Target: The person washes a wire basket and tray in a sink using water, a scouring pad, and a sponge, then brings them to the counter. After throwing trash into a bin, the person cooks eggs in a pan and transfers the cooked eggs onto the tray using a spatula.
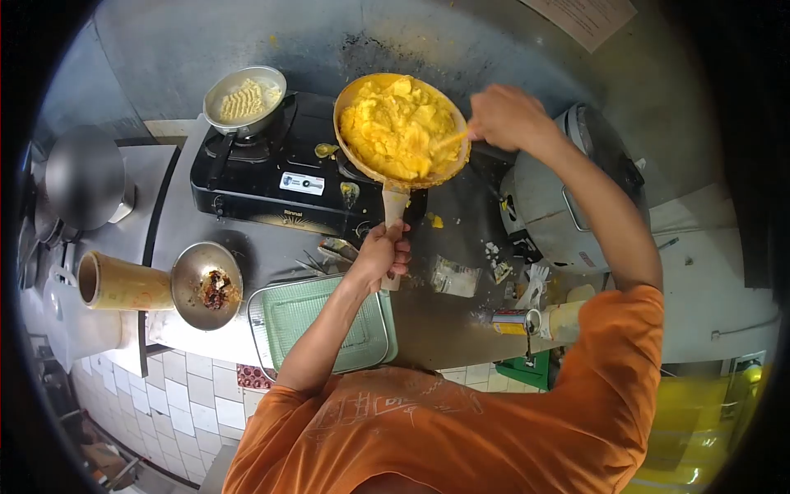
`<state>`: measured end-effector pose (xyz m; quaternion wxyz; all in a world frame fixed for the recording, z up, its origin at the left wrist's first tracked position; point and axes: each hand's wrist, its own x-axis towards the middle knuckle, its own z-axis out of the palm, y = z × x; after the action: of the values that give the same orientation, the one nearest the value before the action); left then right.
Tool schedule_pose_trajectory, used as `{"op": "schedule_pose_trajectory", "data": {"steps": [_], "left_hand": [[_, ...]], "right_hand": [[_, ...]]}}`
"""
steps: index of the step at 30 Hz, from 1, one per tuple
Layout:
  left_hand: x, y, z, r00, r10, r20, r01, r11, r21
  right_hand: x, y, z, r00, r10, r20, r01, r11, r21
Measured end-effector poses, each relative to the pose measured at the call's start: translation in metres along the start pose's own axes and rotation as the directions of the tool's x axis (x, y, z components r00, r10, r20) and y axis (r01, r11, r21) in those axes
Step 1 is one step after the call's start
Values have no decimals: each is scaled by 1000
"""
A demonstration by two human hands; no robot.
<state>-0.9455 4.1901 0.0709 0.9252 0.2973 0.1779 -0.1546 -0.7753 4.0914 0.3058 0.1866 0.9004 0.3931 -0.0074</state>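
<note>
A round pan full of lumpy yellow food is over the right burner of a black gas stove. Its pale handle points toward me, and my left hand is closed around it. On the pan's right, my right hand grips a yellow utensil, whose far end is in the food. A smaller pan with a block of noodles sits on the left burner.
A green tray with a wire rack lies below the stove. Left of it are a metal bowl with dark bits and a tall beige container. A large lidded pot stands right, with a packet and a can nearer me.
</note>
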Motion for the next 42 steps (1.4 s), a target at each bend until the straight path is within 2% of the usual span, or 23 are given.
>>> {"op": "schedule_pose_trajectory", "data": {"steps": [2, 4, 5, 7, 8, 10, 11, 13, 14, 16, 17, 19, 21, 24, 26, 28, 29, 30, 32, 35, 37, 41, 42], "left_hand": [[-4, 4, 1, 999, -31, -10, 31, 1000, 1], [-3, 2, 0, 999, -27, -17, 27, 1000, 3], [-2, 1, 0, 999, -27, -19, 27, 1000, 11], [-1, -1, -3, 1000, -18, -23, 19, 999, 50], [0, -1, -2, 1000, -6, -25, 9, 996, 88], [-3, 5, 3, 999, -28, -19, 29, 997, 68], [-6, 7, 3, 998, -67, -18, 67, 996, 52], [-5, 7, 1, 998, -54, -25, 56, 995, 87], [-4, 7, 1, 998, -52, -26, 54, 992, 110], [-6, 8, 0, 998, -59, -35, 63, 992, 111], [-7, 8, 0, 997, -62, -35, 66, 991, 114], [-4, 5, -2, 997, -61, -41, 65, 993, 99], [-3, 5, -1, 998, -54, -41, 57, 994, 89], [-4, 3, 0, 997, -20, -72, 31, 988, 148], [-2, 1, -7, 999, -36, 30, 36, 999, 29], [-5, 10, 0, 999, -44, -1, 44, 998, 52], [-4, 8, -1, 999, -46, -2, 46, 998, 52], [-3, 4, -2, 999, -48, -5, 48, 998, 46], [-4, 2, 0, 999, -27, -37, 30, 997, 76], [-1, 1, -5, 999, -6, -46, 11, 993, 116], [2, 2, -4, 1000, 1, -25, 2, 993, 120], [3, 0, -9, 1000, -2, -5, 2, 997, 72], [4, -2, -9, 1000, -2, 4, 1, 998, 70]], "right_hand": [[-4, 3, 7, 999, 36, 1, -36, 999, -3], [7, 15, 52, 986, 94, 139, -68, 982, -177], [19, 23, 81, 986, 91, 137, -66, 982, -178], [57, 45, 136, 978, 198, -69, -205, 972, -118], [73, 52, 148, 978, 194, -76, -202, 972, -122], [102, 61, 160, 875, 480, -59, -445, 847, 291], [109, 54, 166, 877, 477, -63, -440, 847, 298], [129, 35, 175, 878, 361, -315, -306, 928, 212], [128, 26, 165, 879, 358, -315, -301, 929, 216], [117, 10, 141, 917, 32, -398, -60, 997, -56], [104, -6, 130, 920, 30, -390, -55, 997, -54], [61, -42, 112, 950, -120, -287, 39, 961, -275], [6, -70, 104, 971, -172, -165, 113, 941, -318], [5, -60, 119, 974, -121, -190, 79, 973, -215], [44, -17, 132, 995, 20, -99, -33, 991, -133], [43, 3, 59, 998, 8, 66, -7, 1000, -11], [30, 1, 32, 998, 8, 68, -7, 1000, -13], [14, -5, 9, 996, -77, 38, 81, 993, -91], [10, -18, 10, 987, -162, 7, 161, 973, -165], [42, -40, 75, 992, -127, -19, 122, 975, -187], [77, -26, 96, 991, 71, -113, -80, 994, -78], [51, 1, 13, 997, -9, -75, -1, 992, -129], [21, -8, -19, 1000, -16, 5, 17, 990, -140]]}}
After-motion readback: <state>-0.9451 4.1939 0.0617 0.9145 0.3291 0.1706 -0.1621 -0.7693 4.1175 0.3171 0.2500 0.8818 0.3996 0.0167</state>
